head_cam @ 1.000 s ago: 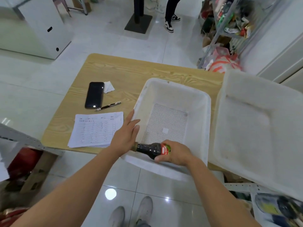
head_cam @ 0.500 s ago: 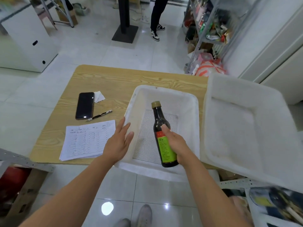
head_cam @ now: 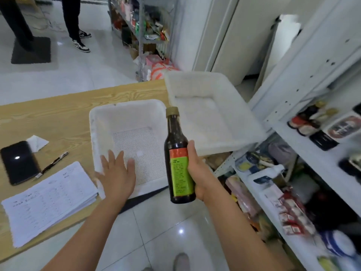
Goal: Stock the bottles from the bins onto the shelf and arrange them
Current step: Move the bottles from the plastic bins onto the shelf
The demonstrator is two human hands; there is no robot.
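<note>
My right hand (head_cam: 197,171) grips a dark sauce bottle (head_cam: 176,145) upright by its red and green label, gold cap on top, held over the near right corner of a white bin (head_cam: 93,122). That bin has a perforated floor and holds nothing. My left hand (head_cam: 117,173) rests flat with fingers spread on the bin's near left rim. A second white bin (head_cam: 242,114) sits tilted to the right, nothing in it. The white shelf (head_cam: 304,153) stands at the right with several dark bottles (head_cam: 308,122) on an upper level.
The wooden table (head_cam: 58,112) carries a black phone (head_cam: 18,162), a pen (head_cam: 52,164), a paper scrap and a stack of printed sheets (head_cam: 46,200). Lower shelf levels hold packets and containers. A person's legs (head_cam: 75,22) and another cluttered rack stand at the back.
The bottle went from lying in the bin to upright and out of it in my right hand. My view swung right, bringing the shelf into sight. My left hand stays on the bin rim.
</note>
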